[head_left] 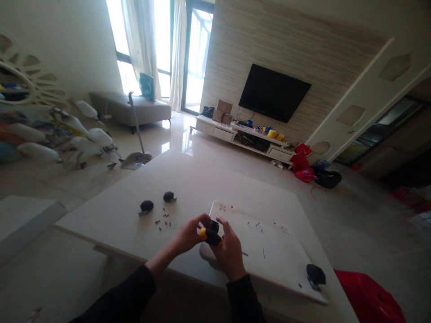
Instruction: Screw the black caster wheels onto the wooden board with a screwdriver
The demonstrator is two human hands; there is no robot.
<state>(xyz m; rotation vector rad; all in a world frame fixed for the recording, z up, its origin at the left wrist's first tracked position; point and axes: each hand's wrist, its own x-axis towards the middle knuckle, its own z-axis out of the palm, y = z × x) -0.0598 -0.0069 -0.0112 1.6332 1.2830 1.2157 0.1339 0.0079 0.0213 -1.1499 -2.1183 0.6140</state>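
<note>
Tabletop (111,204) carries pale board (281,255). Left hand (189,234): fingers closed on black caster (213,225), over board's left edge. Right hand (230,250): fingers round yellow-black driver (212,237), right by it. Another caster (315,273) at board's right end, two loose casters (147,206) farther left on tabletop. Small screws (166,223) near those.

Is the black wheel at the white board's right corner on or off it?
On: the black wheel sits with its metal plate against the white board. I cannot tell whether it's screwed down.
</note>
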